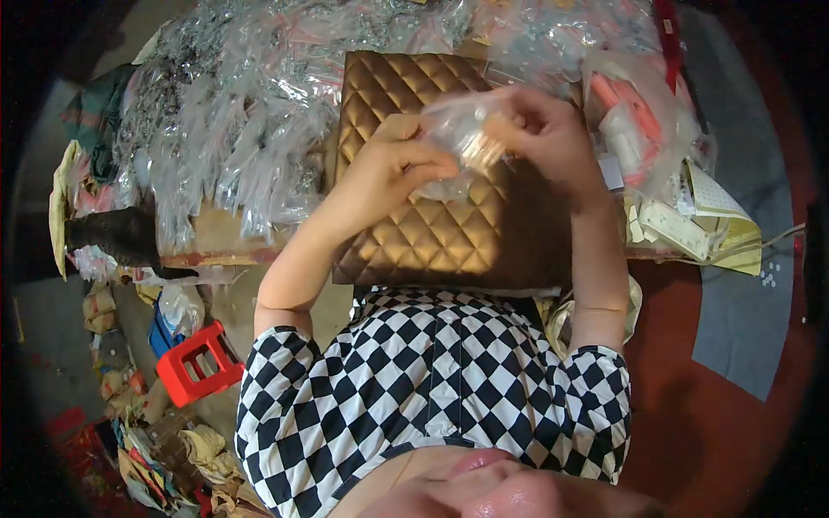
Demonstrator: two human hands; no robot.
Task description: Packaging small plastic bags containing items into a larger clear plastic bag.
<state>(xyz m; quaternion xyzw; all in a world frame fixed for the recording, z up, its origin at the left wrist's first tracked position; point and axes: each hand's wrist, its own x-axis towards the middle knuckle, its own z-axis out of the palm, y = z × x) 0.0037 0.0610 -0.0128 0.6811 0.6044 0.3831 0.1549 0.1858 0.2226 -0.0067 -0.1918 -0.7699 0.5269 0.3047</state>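
Note:
Over a brown quilted pad (414, 237), both hands are raised around a small clear plastic bag (449, 116). My left hand (393, 168) pinches the bag's left side between thumb and fingers. At its right side, my right hand (548, 134) is closed with bent fingers, somewhat blurred by motion. A bunch of small pale-gold pieces (482, 151) shows by the right fingertips, in or against the bag. Their exact kind is too blurred to make out. Clear film also hangs below the left fingertips.
Many clear bags of small grey pieces (233, 129) heap across the table's left and back. On the right are a bag with pink-red packets (630, 121), a white power strip (673, 226) and a yellowish sheet (721, 211). A red plastic frame (200, 364) stands lower left.

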